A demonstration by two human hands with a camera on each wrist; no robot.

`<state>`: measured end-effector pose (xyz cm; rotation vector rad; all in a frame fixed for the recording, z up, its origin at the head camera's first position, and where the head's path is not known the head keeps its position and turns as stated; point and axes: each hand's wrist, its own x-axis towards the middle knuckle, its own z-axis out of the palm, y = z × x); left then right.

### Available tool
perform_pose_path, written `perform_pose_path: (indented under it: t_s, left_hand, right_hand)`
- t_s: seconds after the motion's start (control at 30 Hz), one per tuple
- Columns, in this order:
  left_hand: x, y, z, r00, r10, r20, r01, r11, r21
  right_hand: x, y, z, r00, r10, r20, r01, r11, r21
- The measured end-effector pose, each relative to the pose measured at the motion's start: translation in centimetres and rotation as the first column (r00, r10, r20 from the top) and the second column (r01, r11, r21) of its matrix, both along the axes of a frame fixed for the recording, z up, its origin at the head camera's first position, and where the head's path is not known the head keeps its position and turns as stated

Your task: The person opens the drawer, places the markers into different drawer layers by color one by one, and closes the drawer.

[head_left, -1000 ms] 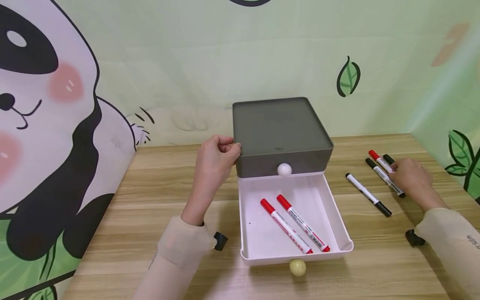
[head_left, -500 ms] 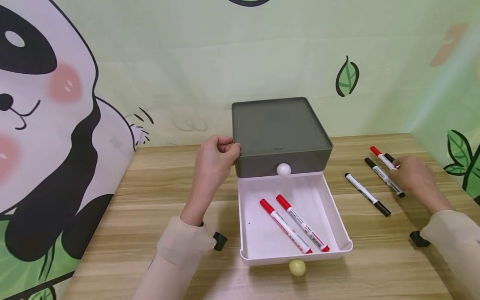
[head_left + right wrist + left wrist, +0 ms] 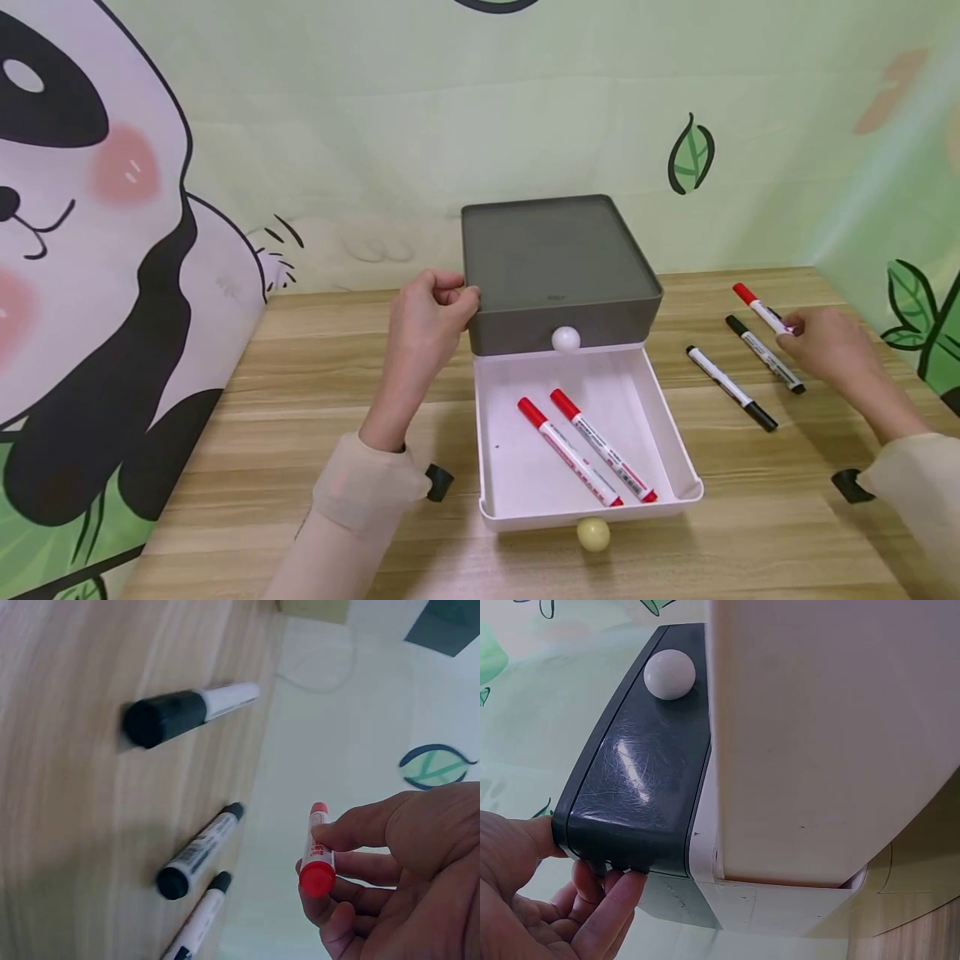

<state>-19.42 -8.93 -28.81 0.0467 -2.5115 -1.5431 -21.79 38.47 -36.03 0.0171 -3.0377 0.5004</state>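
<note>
A light-brown surface is marked by darker wood-grain streaks running mostly crosswise. Near its middle, a drawer unit is carried, topped in dark grey. To the right of the unit, three black-ended markers are laid flat. The nearest one is placed at a slant, its longer black end turned to the near side. Just beside it, a second is laid nearly parallel, its longer end turned away. Beyond that, a third is mostly hidden in the head view.
</note>
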Motion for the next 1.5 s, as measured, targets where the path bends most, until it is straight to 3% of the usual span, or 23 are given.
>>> perform_pose_path:
  t_s: [0.3,0.67,1.23,1.5]
  left_hand:
    - [-0.1,0.0,0.0,1.0,-0.001,-0.002,0.001,1.0,-0.018]
    - [-0.2,0.0,0.1,1.0,-0.001,0.007,0.001,1.0,-0.012]
    - [0.0,0.0,0.2,1.0,0.004,0.018,-0.003,1.0,-0.015]
    - [0.0,-0.1,-0.1,1.0,0.001,0.011,-0.001,1.0,-0.001]
  right_hand:
    - [1.3,-1.3,1.9,0.999,0.047,-0.019,-0.048,0.997,-0.055]
    - [3.5,-3.8,4.6,1.0,0.01,0.012,-0.009,0.996,-0.086]
    - [6.4,-6.3,7.4,0.996,0.09,-0.023,-0.091,0.995,-0.043]
    - [8.3,-7.9,8.2,0.989,0.148,-0.029,-0.15,0.986,-0.07]
